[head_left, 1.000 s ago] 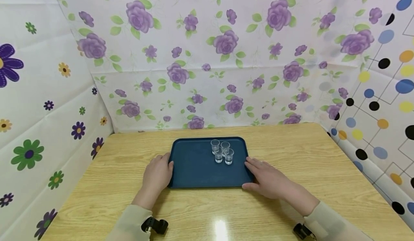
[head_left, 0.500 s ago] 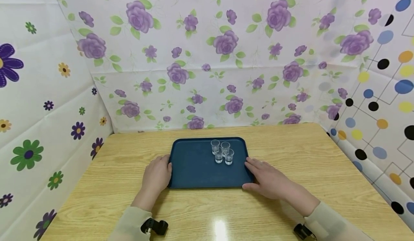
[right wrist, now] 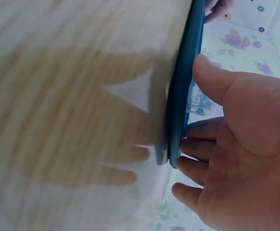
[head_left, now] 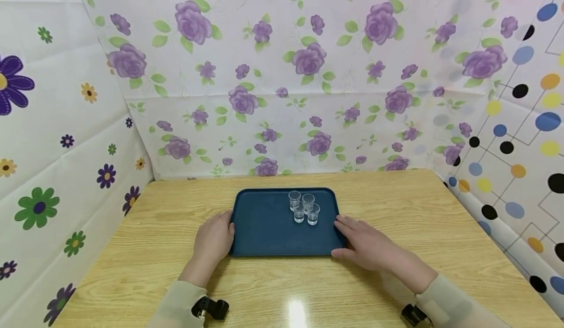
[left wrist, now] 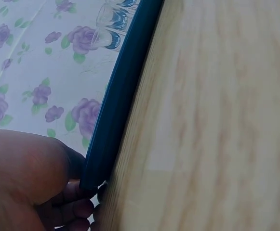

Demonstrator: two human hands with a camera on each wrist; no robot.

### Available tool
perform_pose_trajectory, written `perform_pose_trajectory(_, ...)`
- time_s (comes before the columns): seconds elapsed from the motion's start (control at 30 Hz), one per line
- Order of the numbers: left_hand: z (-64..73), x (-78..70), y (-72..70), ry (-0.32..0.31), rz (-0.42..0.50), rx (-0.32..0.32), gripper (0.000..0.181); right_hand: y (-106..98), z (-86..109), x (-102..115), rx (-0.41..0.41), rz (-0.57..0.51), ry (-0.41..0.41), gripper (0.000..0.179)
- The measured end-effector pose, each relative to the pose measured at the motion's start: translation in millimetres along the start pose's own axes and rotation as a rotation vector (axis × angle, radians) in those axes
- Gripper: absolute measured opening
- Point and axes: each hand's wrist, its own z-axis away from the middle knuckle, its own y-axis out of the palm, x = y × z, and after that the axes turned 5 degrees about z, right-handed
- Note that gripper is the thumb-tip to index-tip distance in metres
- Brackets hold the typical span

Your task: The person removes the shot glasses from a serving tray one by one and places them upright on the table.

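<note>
A dark blue rectangular tray (head_left: 264, 227) lies on the wooden table. Several clear shot glasses (head_left: 299, 215) stand upright and close together toward its back right. My left hand (head_left: 214, 237) grips the tray's left side, its thumb at the rim. In the left wrist view, curled fingers (left wrist: 74, 209) show at the tray's corner. Along the right side rests my right hand (head_left: 365, 245), fairly straight fingertips touching the edge and thumb by the front corner. The right wrist view shows this palm (right wrist: 255, 159) facing the tray, fingers spread a little apart.
The wooden table (head_left: 167, 205) extends around the tray on every side. Behind it hangs a cloth (head_left: 282, 93) with purple roses. Patterned cloths close off the left (head_left: 53, 161) and right (head_left: 520, 171) sides. Light reflects off the tabletop near the front.
My left thumb has drawn back slightly toward the tray's rim. The head view has shifted a little; the right hand and glasses keep their places on the tray.
</note>
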Motion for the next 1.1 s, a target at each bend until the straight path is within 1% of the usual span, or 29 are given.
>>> perform_pose_trajectory(0.13,-0.6,1.4,0.3,-0.002,0.016,0.006,0.039,-4,-4.8,-1,-0.034,-0.025,0.020,0.081)
perform_pose_trajectory(0.3,0.2,3.5,0.7,0.002,0.033,0.001,0.039,-3,-16.9,-4,-0.129,-0.049,0.037,0.079)
perform_pose_trajectory(0.43,0.4,5.2,1.5,0.009,0.051,-0.002,0.039,-4,-28.2,-4,-0.212,-0.115,0.065,0.076)
perform_pose_trajectory(0.53,0.0,5.9,2.5,0.016,0.066,-0.001,0.040,-5,-35.0,-1,-0.244,-0.176,0.107,0.075)
perform_pose_trajectory(0.63,-0.6,6.2,3.3,0.019,0.083,-0.002,0.040,-5,-40.2,2,-0.259,-0.226,0.131,0.075)
perform_pose_trajectory(0.77,-0.6,8.9,4.3,0.022,0.106,-0.005,0.040,-4,-49.1,6,-0.266,-0.291,0.141,0.073)
perform_pose_trajectory(0.93,-1.3,11.2,5.2,0.026,0.115,-0.003,0.040,0,-61.6,9,-0.262,-0.333,0.151,0.069)
perform_pose_trajectory(1.1,-1.5,10.6,5.4,0.026,0.114,-0.003,0.040,6,-67.1,11,-0.263,-0.368,0.172,0.067)
